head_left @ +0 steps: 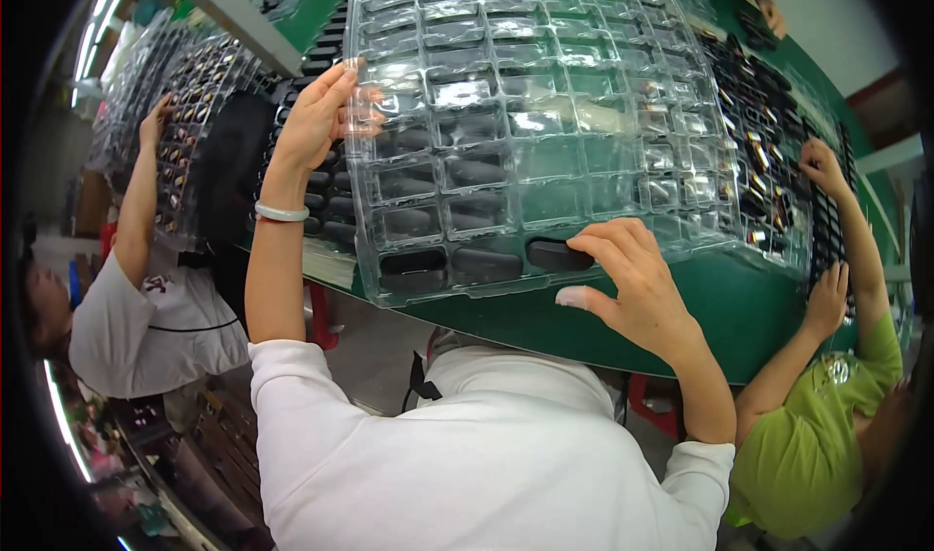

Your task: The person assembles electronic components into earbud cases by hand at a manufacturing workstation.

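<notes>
A large clear plastic tray point(545, 199) with rows of compartments stands tilted up in front of me. My left hand point(319, 113) is closed on its left edge, the fingers showing through the plastic. Along the near edge sit black oval pieces point(486, 265), one to a compartment; more black pieces show in or behind the tray's left columns. My right hand point(630, 284) is at the near edge. Its fingertips touch the right end of a dark oval piece point(556, 254) in the third compartment. The thumb, with a white covering on its tip, stands apart below the piece.
A green table point(486, 319) lies under the trays. At the left, a co-worker's hand point(156, 120) touches another filled tray point(190, 152). At the right, a person in a green shirt point(817, 444) handles dark shiny pieces point(764, 177). Another hand point(772, 16) shows at the far right.
</notes>
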A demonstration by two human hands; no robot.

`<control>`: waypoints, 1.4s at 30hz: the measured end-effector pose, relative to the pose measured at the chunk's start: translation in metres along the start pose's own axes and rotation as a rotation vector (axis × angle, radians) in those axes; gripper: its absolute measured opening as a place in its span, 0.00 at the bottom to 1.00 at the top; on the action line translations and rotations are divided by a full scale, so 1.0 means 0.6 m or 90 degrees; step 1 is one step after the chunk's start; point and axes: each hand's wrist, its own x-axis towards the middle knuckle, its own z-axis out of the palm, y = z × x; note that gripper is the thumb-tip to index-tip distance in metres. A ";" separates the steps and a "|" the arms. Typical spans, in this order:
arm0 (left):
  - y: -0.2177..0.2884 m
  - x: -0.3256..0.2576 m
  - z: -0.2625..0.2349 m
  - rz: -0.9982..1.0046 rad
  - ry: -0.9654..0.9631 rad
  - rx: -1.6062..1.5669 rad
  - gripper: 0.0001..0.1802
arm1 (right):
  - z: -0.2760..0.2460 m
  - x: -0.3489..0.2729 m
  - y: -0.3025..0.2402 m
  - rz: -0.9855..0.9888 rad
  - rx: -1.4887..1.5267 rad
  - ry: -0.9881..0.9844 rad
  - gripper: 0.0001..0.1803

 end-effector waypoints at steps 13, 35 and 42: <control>0.014 -0.053 0.052 0.365 0.183 0.797 0.28 | 0.000 0.089 0.016 -0.074 -0.109 -0.144 0.16; 0.056 -0.103 0.222 0.352 -0.500 0.755 0.21 | 0.016 0.121 0.015 -0.112 -0.141 -0.222 0.05; 0.089 -0.094 0.186 0.181 -0.367 0.644 0.22 | 0.040 0.123 0.035 -0.194 -0.101 -0.131 0.10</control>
